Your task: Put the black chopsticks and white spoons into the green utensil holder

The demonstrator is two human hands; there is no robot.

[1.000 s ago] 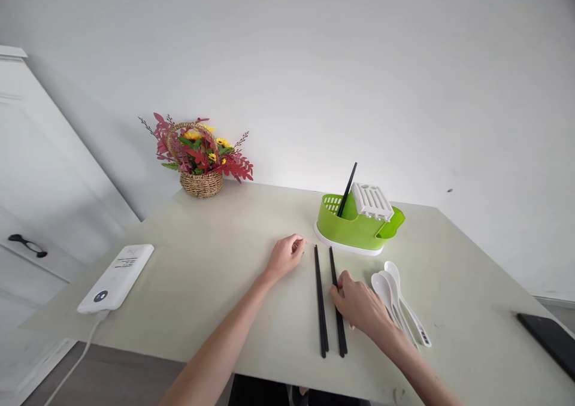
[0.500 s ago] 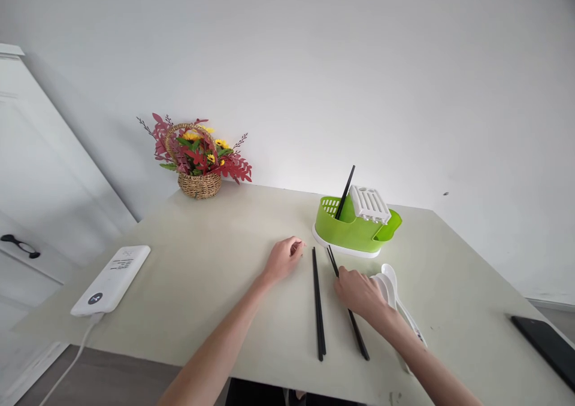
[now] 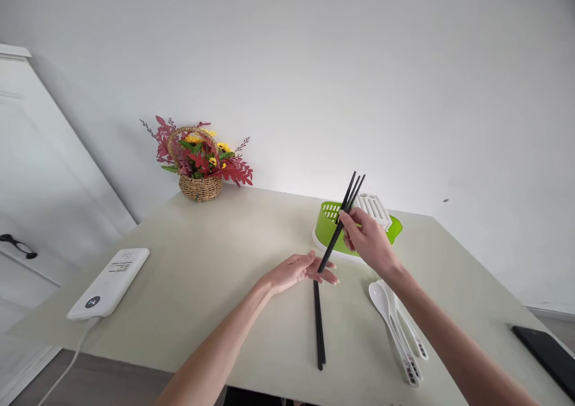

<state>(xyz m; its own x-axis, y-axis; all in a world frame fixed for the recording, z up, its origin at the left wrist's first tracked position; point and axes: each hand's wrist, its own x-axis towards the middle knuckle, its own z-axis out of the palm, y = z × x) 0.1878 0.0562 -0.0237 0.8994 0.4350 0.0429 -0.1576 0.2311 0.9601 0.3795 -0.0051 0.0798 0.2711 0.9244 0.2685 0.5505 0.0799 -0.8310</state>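
Note:
My right hand (image 3: 367,238) pinches a pair of black chopsticks (image 3: 335,245), raised and tilted over the table. My left hand (image 3: 299,272) is open, palm up, with its fingers under the chopsticks' lower ends; whether they touch it I cannot tell. Another black chopstick pair (image 3: 320,328) lies on the table below my left hand, its far end hidden. Behind my right hand stands a green utensil holder (image 3: 327,223) on a white base, with a white slotted rack (image 3: 375,211) on it. A black chopstick (image 3: 348,189) leans up out of its perforated section.
White spoons (image 3: 390,316) lie together right of the chopsticks. A wicker basket of flowers (image 3: 200,188) stands at the back left. A white power bank (image 3: 110,281) with a cable (image 3: 74,358) lies at left, a black phone (image 3: 545,352) at the right edge.
My right hand has lifted one pair of chopsticks from the table and tilted it up before the holder. My left hand has moved right and opened palm up beneath it.

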